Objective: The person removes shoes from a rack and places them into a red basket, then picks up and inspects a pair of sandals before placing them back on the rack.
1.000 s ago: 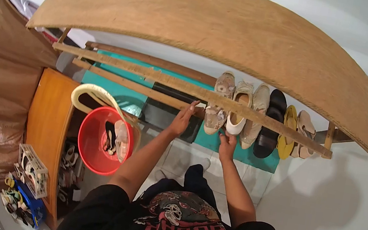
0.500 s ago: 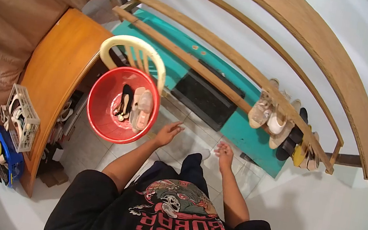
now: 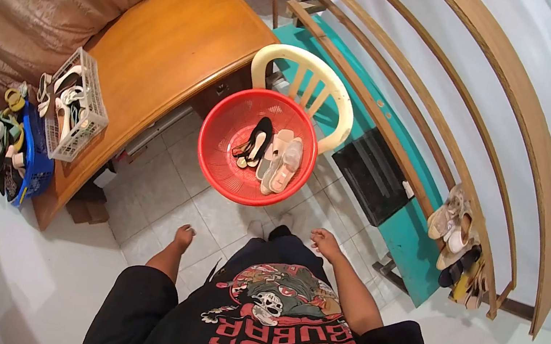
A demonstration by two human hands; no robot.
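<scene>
My left hand (image 3: 184, 235) hangs over the tiled floor, below and left of the red basket, with nothing in its loosely bent fingers. On the other side of my body, my right hand (image 3: 326, 244) is also free, its fingers a little apart. Ahead of both hands a red plastic basket (image 3: 207, 164) rests on a cream plastic chair (image 3: 346, 107). Inside the basket lie a pair of black shoes (image 3: 261, 138) and some pale pink sandals (image 3: 285, 166). Neither hand touches the basket.
A wooden desk (image 3: 178, 15) at left carries a white crate (image 3: 78, 141) of shoes. Beside it stands a blue basket (image 3: 37, 167) full of footwear. At right, a wooden rack (image 3: 413, 60) holds several shoes (image 3: 456, 237) above a teal board (image 3: 413, 270).
My view has turned left, so the desk, chair and basket appear farther right. My hands have drawn lower and farther apart, the left one away from the basket.
</scene>
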